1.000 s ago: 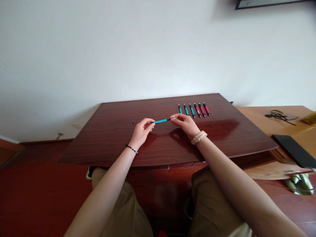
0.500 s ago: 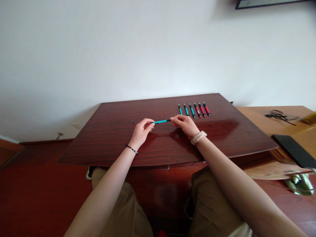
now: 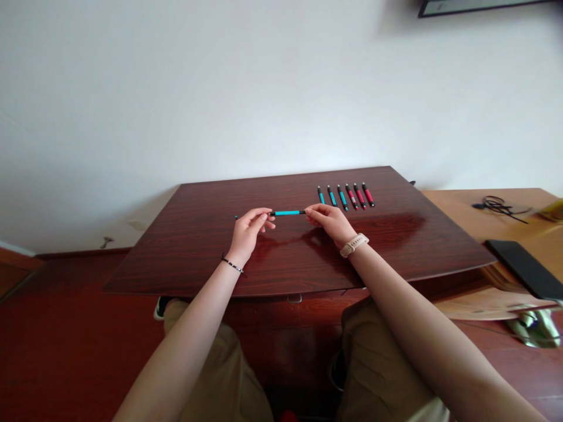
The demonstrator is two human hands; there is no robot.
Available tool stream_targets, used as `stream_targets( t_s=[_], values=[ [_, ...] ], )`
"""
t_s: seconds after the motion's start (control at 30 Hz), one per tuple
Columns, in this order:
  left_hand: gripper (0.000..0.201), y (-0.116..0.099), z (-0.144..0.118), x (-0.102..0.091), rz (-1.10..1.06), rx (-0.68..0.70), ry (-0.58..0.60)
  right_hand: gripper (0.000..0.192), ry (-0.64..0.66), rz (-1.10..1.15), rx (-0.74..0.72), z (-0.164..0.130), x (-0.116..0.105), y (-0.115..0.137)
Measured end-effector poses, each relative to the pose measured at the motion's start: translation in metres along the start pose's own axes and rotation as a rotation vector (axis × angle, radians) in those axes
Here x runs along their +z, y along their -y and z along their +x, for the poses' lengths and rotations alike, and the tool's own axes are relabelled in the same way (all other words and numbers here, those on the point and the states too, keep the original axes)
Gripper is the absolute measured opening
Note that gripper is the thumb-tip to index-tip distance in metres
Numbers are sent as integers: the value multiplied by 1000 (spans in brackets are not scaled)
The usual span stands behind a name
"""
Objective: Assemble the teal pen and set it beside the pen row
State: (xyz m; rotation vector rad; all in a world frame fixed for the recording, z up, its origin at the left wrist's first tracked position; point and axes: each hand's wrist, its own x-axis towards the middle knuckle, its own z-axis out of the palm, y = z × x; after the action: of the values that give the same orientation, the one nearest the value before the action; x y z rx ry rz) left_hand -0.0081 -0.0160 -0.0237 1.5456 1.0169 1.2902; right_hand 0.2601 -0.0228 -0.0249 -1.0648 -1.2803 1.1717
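Note:
A turquoise and black pen (image 3: pixel 287 213) is held level above the table, stretched between my two hands. My left hand (image 3: pixel 251 230) pinches its left end between thumb and fingertips. At the other end, the fingers of my right hand (image 3: pixel 329 223) are closed on the pen's black tip section. Beyond my right hand lies a row of pens: turquoise ones (image 3: pixel 342 197) on the left and pinkish-red ones (image 3: pixel 359 196) on the right. A tiny turquoise and black piece (image 3: pixel 236 217) rests just left of my left hand, partly hidden by it.
The dark wooden table (image 3: pixel 197 264) stands against a white wall (image 3: pixel 246 88). To the right is a lighter wooden surface (image 3: pixel 466 217) with a black cable (image 3: pixel 497 205) and a flat black object (image 3: pixel 523 266) near its edge.
My left hand has shifted slightly left and up, and its fingers have changed their hold on the pen's end. The pen now lies more level. My right hand has barely moved.

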Motion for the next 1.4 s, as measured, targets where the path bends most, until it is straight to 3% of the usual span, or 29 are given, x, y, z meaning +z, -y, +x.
stream_targets(
  t_s=[0.43,0.9,1.4],
  values=[
    [34,3,0,-2,-29,-49,-7,47,0,3,-4,0,-1,1],
    [34,2,-3,-3,-24,-63,92,46,2,9,0,-2,-5,8],
    [30,4,0,-3,-43,-49,27,44,26,109,-19,-4,0,9]
  ],
)
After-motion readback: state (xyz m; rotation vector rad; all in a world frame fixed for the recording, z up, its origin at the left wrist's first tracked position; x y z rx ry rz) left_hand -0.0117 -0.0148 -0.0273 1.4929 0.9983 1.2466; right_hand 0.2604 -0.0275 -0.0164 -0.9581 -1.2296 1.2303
